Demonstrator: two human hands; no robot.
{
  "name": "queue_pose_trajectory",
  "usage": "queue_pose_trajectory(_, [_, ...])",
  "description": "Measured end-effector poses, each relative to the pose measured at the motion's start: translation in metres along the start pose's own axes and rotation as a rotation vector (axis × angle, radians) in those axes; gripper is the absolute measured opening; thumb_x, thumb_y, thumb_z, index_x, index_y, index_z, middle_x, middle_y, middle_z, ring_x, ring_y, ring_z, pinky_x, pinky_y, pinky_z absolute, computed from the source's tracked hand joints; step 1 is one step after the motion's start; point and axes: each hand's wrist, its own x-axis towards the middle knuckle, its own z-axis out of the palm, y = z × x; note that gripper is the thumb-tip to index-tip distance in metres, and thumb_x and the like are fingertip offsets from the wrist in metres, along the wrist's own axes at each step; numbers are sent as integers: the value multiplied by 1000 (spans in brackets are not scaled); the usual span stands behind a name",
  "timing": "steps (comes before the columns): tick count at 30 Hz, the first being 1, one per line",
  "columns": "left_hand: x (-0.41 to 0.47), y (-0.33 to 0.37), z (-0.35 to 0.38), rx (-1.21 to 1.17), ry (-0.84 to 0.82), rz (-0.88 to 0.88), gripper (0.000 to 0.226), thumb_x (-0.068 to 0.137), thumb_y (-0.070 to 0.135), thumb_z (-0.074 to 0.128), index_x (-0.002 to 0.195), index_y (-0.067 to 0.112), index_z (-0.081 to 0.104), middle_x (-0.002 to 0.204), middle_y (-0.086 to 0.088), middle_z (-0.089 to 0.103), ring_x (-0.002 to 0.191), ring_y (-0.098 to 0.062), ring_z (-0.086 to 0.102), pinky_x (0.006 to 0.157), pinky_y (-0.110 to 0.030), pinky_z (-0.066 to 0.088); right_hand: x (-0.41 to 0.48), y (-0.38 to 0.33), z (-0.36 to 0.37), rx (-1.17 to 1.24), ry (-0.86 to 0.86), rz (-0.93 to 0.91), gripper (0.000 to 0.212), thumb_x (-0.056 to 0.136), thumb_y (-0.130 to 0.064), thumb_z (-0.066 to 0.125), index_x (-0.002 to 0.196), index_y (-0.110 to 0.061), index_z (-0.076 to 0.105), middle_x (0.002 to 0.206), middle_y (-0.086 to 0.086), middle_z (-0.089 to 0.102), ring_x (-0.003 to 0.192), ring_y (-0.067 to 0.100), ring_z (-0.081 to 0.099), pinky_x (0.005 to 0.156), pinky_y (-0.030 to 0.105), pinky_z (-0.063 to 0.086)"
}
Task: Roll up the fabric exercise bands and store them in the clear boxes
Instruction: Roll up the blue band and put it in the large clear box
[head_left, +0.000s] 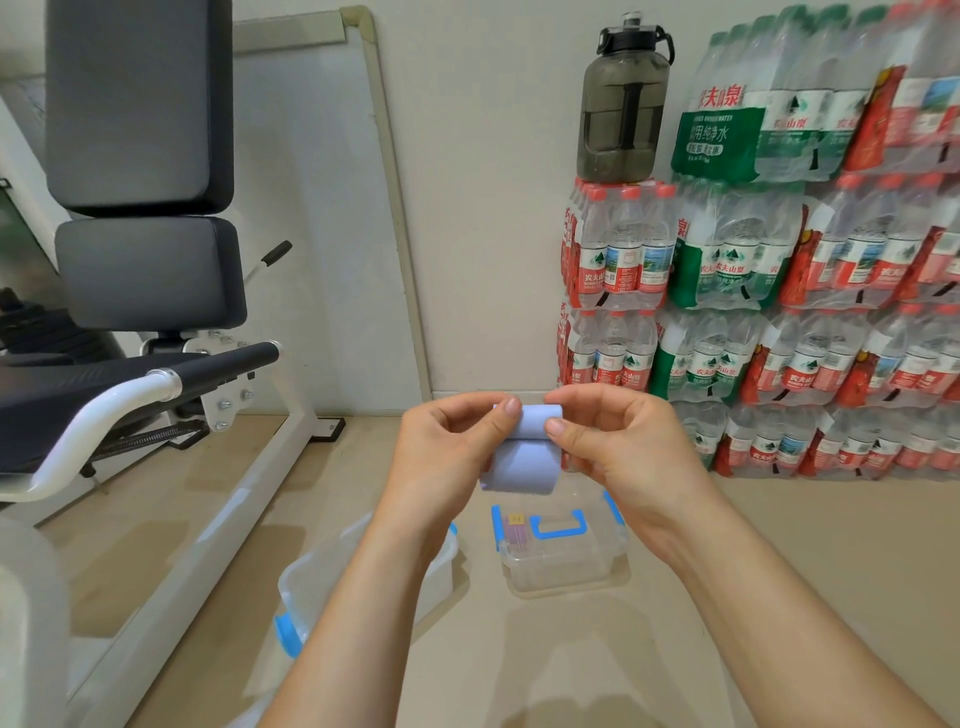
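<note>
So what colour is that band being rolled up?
Plain pale lavender-blue. The head view shows the band best, pinched by the left hand and right hand.

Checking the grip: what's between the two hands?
A partly rolled light-blue band, pinched by the left hand and right hand, seen in the head view.

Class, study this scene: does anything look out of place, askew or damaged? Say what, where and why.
Nothing looks spilled or damaged. One oddity: a dark water jug perches on the stacked bottle packs at the wall, a makeshift shelf. The left hand and right hand pinch the half-rolled blue band above a clear box.
</note>
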Motion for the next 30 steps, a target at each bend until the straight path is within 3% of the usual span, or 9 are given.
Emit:
queue_pose_trajectory(4, [0, 1, -2, -43, 5, 2, 9, 82, 11, 70, 90, 7, 73, 90, -13, 75, 78, -19, 71, 73, -31, 58, 0, 1, 0, -3, -44, 36, 19, 83, -3, 67, 85, -22, 72, 94, 8, 73, 89, 24, 64, 75, 44, 51])
queue_pose_trajectory(7, [0, 0, -3, -44, -14, 20, 10, 83, 6, 69, 92, 6, 72, 88, -12, 74, 77, -16, 71, 73, -29, 58, -2, 0, 1, -16, -64, 61, 6, 84, -18, 69, 88, -21, 72, 88, 1, 72, 77, 17, 62, 64, 29, 45])
queue_pose_trajectory(9, [0, -1, -3, -39, -27, 30, 10, 83, 4, 68, 92, 6, 72, 86, -11, 74, 75, -14, 70, 71, -27, 58, -2, 0, 1, -46, -50, 48, 5, 84, -19, 70, 89, -20, 72, 86, 2, 72, 73, 15, 63, 61, 27, 46])
queue_pose_trajectory(14, [0, -1, -1, -76, -62, 9, 12, 83, 7, 68, 95, 6, 71, 90, -11, 74, 80, -19, 71, 72, -29, 58, -1, -1, 3, -7, 18, 9, 14, 82, -5, 70, 82, -19, 72, 94, 23, 70, 83, 31, 63, 78, 47, 52])
queue_pose_trajectory(17, [0, 0, 1, -69, -60, -3, 15, 85, 18, 68, 95, 7, 71, 86, -6, 74, 79, -17, 71, 73, -29, 59, -1, -2, 2, 1, 26, -8, 18, 82, -1, 69, 82, -19, 71, 94, 22, 70, 83, 34, 64, 84, 55, 51])
queue_pose_trajectory(19, [-1, 2, 1, -59, -57, -13, 16, 84, 20, 68, 92, 7, 72, 81, -4, 75, 74, -15, 71, 65, -26, 58, -1, -2, 3, -8, 28, -13, 19, 81, 0, 70, 83, -20, 71, 95, 21, 71, 91, 40, 67, 86, 57, 51])
queue_pose_trajectory(22, [-2, 3, 0, -52, -22, -5, 8, 81, 13, 72, 88, 8, 73, 76, -5, 75, 67, -13, 69, 59, -23, 56, 0, 0, 2, -30, 18, -2, 19, 80, -2, 70, 83, -21, 72, 94, 16, 72, 94, 37, 67, 84, 50, 53])
queue_pose_trajectory(26, [-2, 3, -3, -47, -23, 5, 8, 80, 7, 72, 87, 11, 74, 81, -7, 76, 72, -17, 71, 67, -29, 58, -2, -2, 1, -30, -56, 63, 12, 84, -11, 67, 83, -22, 71, 88, 7, 70, 78, 23, 61, 64, 34, 45])
queue_pose_trajectory(30, [-2, 2, -4, -55, -48, -5, 11, 80, 3, 71, 88, 10, 73, 83, -8, 76, 75, -18, 72, 67, -27, 59, -3, -3, 0, -32, -59, 75, 7, 85, -13, 68, 89, -17, 71, 85, 11, 70, 69, 15, 63, 65, 32, 47])
